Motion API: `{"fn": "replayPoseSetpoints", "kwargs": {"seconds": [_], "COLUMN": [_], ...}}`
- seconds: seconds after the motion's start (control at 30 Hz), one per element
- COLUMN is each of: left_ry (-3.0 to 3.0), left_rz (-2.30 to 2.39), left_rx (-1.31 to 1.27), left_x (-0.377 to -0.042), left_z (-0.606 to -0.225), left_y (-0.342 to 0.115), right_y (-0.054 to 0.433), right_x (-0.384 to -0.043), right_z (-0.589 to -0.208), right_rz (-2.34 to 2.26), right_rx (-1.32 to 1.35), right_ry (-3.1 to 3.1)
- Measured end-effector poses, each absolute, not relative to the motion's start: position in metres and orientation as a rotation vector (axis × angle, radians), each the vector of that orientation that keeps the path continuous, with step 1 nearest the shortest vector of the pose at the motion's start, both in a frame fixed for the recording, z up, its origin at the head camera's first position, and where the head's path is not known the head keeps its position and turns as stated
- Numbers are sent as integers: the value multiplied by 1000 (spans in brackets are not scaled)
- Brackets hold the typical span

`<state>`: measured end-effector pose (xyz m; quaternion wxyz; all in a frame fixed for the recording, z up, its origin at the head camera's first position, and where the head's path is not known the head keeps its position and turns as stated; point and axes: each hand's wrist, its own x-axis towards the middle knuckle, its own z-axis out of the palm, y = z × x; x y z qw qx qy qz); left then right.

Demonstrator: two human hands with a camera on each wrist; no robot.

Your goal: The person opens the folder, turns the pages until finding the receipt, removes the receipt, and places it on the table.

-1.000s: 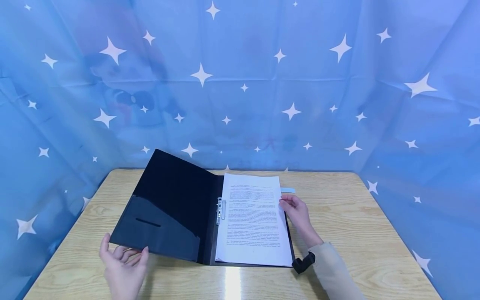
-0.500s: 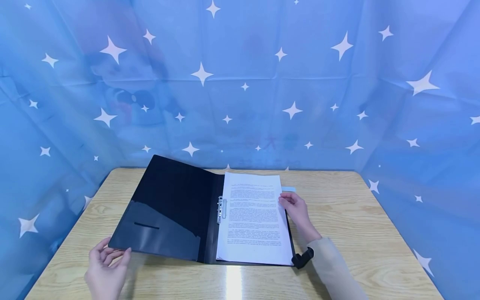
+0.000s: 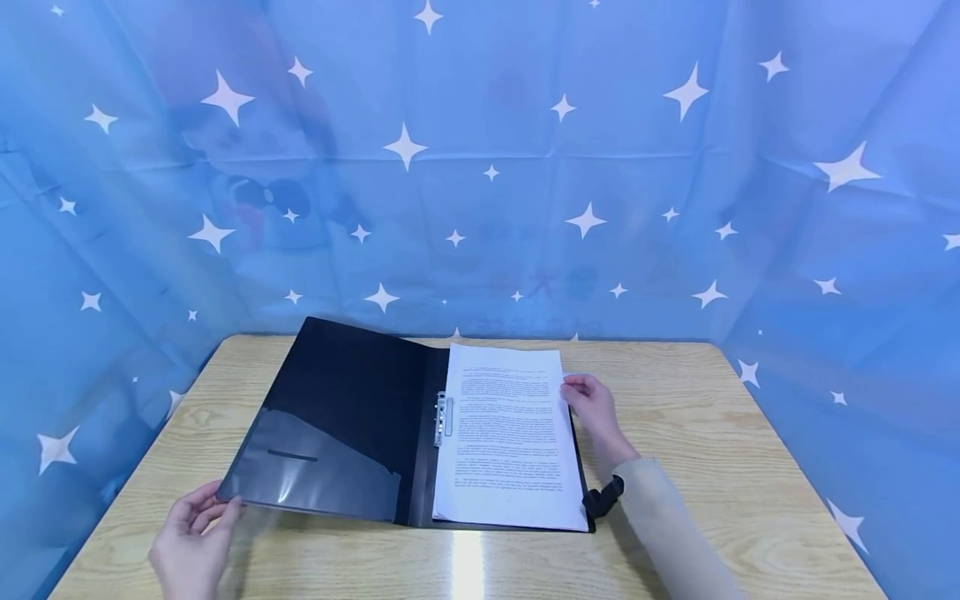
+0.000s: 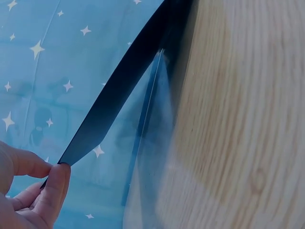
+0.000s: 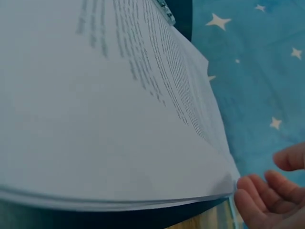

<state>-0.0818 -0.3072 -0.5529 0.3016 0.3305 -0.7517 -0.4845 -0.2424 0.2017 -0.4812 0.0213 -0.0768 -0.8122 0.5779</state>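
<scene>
A black folder (image 3: 337, 417) lies open on the wooden table (image 3: 720, 450), with a stack of printed paper (image 3: 510, 433) on its right half under a metal clip (image 3: 442, 418). My left hand (image 3: 217, 504) pinches the lower left corner of the left cover (image 4: 114, 95) between thumb and finger (image 4: 52, 191), and the cover lies low over the table. My right hand (image 3: 576, 387) rests with relaxed fingers against the upper right edge of the paper stack (image 5: 119, 119). In the right wrist view the right hand (image 5: 259, 191) sits just beside the paper's corner.
Blue star-patterned cloth (image 3: 480, 167) walls the table at the back and both sides. Bare wood shows right of the folder and along the near edge (image 3: 465, 567). A black strap (image 3: 600, 502) sits on my right wrist.
The left cover has dropped closer to the table as my left hand moved left and back with its corner. My right hand slid up the paper's edge, covering a small pale tab.
</scene>
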Motion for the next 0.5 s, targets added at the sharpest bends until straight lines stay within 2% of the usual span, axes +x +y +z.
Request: {"fn": "replayPoseSetpoints", "kwargs": {"seconds": [0.23, 0.5], "left_ry": [-1913, -1946], "left_rz": [-1587, -1700], "left_rx": [858, 841], "left_x": [-78, -70], "left_z": [-544, -522], "left_y": [-315, -309], "right_y": [205, 205], "right_x": [-261, -281], "right_z": [-480, -479], "right_rz": [1746, 1768], "right_rx": [-266, -333], "right_ry": [-2508, -2501]}}
